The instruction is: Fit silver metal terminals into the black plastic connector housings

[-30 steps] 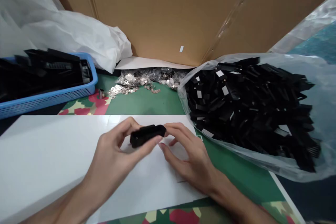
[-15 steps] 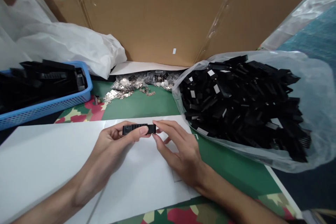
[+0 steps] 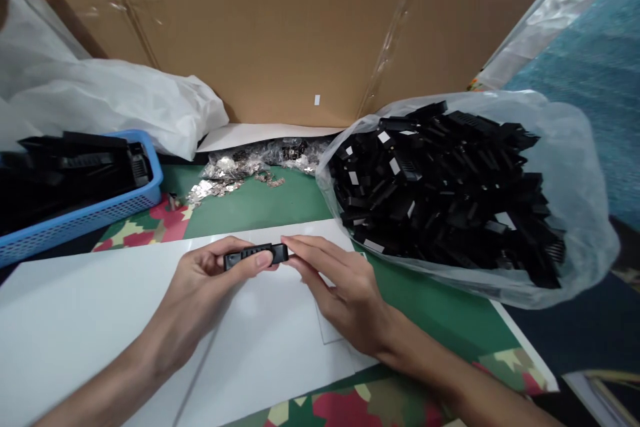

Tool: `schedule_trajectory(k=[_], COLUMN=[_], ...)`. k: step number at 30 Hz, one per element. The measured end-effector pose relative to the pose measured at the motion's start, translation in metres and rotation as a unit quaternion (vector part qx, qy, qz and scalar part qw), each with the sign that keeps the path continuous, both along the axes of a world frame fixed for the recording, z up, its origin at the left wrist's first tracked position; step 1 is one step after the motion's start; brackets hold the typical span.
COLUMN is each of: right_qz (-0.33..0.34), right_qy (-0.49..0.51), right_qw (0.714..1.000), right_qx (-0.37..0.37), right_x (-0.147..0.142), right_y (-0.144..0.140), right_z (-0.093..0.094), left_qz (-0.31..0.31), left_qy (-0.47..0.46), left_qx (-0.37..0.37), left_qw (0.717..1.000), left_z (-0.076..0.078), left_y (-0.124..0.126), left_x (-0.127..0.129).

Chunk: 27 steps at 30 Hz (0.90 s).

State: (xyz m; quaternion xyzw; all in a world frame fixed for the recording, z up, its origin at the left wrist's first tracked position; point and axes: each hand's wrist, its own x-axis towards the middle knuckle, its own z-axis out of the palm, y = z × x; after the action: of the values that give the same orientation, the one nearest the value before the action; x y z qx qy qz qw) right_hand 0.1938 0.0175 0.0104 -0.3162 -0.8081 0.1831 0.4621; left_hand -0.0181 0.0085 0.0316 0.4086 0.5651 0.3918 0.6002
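Part: black plastic piece [image 3: 255, 256] held level above the white sheet [image 3: 75, 320].
Left hand [image 3: 200, 287]: thumb and fingers pinch its left and middle.
Right hand [image 3: 345, 287]: fingertips [image 3: 293, 247] touch its right end, otherwise spread.

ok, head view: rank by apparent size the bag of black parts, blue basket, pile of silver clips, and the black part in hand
1. bag of black parts
2. blue basket, cut off at the left edge, so its full size is unsure
3. pile of silver clips
4. black part, held by the left hand, smallest although nearest the camera
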Motion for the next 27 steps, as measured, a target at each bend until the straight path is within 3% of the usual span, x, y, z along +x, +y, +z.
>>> schedule_trajectory(k=[9,12,15,17,19,22,27], right_qz=[0.061,0.088,0.131,0.126,0.106,0.093,0.069], right_qy=[0.016,0.041,0.052,0.065,0.080,0.074,0.058], right_qw=[0.998,0.995,0.969,0.937,0.911,0.899,0.896], right_qx=[0.012,-0.037,-0.204,-0.320,-0.391,-0.422,-0.434], right_x=[0.013,0.017,0.022,0.024,0.023,0.020,0.017], right_y=[0.004,0.008,0.013,0.015,0.017,0.018,0.018], right_z=[0.008,0.010,0.015,0.019,0.021,0.021,0.019], left_qz=[-0.053,-0.054,-0.045,-0.058,-0.081,-0.101,-0.114], left_qy=[0.013,0.076,0.196,0.243,0.263,0.274,0.273], left_qx=[0.031,0.088,0.232,0.332,0.413,0.472,0.465], left_qw=[0.998,0.992,0.952,0.909,0.868,0.832,0.835], left_z=[-0.001,-0.002,-0.002,-0.002,-0.003,-0.007,-0.014], left_y=[0.005,0.002,-0.006,-0.011,-0.014,-0.018,-0.025], left_x=[-0.007,-0.010,-0.009,-0.007,-0.006,-0.005,-0.006])
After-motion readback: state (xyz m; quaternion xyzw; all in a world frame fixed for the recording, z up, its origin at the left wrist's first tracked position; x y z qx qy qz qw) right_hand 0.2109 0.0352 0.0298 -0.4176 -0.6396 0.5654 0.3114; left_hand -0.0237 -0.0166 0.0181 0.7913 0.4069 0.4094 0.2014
